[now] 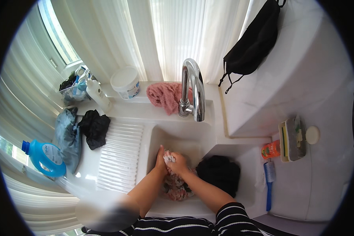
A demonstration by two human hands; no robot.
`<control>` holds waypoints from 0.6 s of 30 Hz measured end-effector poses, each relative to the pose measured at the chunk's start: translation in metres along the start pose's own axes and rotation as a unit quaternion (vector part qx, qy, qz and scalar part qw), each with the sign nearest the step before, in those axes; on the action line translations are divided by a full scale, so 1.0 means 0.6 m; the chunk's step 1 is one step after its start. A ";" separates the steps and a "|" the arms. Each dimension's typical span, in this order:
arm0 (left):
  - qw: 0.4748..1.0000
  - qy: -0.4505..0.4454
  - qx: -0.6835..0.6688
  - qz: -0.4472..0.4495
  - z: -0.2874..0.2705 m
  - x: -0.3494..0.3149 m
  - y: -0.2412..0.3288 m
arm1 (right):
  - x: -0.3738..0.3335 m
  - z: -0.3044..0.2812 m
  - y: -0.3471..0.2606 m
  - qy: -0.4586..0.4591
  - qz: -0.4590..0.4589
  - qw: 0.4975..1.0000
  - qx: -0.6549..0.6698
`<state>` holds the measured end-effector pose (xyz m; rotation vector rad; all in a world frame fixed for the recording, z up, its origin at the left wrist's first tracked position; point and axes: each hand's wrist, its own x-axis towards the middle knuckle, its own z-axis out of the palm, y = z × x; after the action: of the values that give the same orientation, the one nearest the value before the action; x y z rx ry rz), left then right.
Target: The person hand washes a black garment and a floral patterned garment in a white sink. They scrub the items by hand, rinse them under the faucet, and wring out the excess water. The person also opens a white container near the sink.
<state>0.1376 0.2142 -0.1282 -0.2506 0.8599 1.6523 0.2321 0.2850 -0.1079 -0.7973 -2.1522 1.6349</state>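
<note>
Both of my hands are down in the white sink basin (155,145), close together on a wet, pink-and-white patterned cloth (176,188). My right hand (179,163) is closed around a bunched part of it, and a pale fold sticks out by the thumb. Against the same bunch presses my left hand (160,160), its fingers partly hidden. The rest of the cloth hangs below my wrists into the basin. Just right of it lies a heap of black fabric (220,173). A chrome faucet (192,90) arches over the basin's far side.
Left of the basin is a ribbed washboard (120,155), beside black cloth (94,129), grey-blue fabric (68,135) and a blue detergent jug (47,159). A white tub (126,82), white pump bottle (98,94) and pink cloth (164,96) stand behind. A blue brush (269,185) lies right.
</note>
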 end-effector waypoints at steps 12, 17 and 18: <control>0.995 -0.035 -0.090 0.017 0.027 -0.048 -0.020 | -0.056 0.007 -0.032 0.192 -0.094 0.977 -0.027; 0.990 -0.078 -0.098 0.057 0.016 -0.036 -0.023 | -0.084 0.018 -0.073 0.161 -0.165 0.966 -0.120; 0.988 -0.082 -0.112 0.072 0.041 -0.053 -0.026 | -0.057 0.005 -0.039 0.192 -0.084 0.970 -0.119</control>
<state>0.1678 0.2067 -0.0981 -0.2077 0.5806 1.8781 0.2519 0.2579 -0.0840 -0.8861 -2.0867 1.0493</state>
